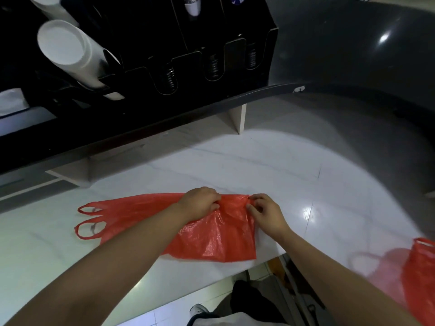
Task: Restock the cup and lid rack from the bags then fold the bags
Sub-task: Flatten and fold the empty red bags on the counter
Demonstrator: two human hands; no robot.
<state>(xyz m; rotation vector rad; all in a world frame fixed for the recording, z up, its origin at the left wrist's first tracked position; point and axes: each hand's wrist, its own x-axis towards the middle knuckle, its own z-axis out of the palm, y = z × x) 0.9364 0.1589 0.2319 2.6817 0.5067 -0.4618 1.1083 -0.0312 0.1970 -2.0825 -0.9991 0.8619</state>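
Red bag (211, 236) flat on white surface (294, 184), handles pointing left. L hand (202, 203) & R hand (263, 212) both pinching its far edge w/ curled fingers (close together, bag mostly below them). Second red bag (421, 274) at right; black rack (179, 38) w/ white cups (68, 50) behind.

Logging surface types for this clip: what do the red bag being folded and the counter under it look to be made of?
The red bag: thin plastic film, probably; it is crinkled, glossy and slightly see-through, with loop handles. Both the left hand and right hand pinch it. The counter: polished white stone or a laminate imitating it; faint grey veins, mirror-like glare.
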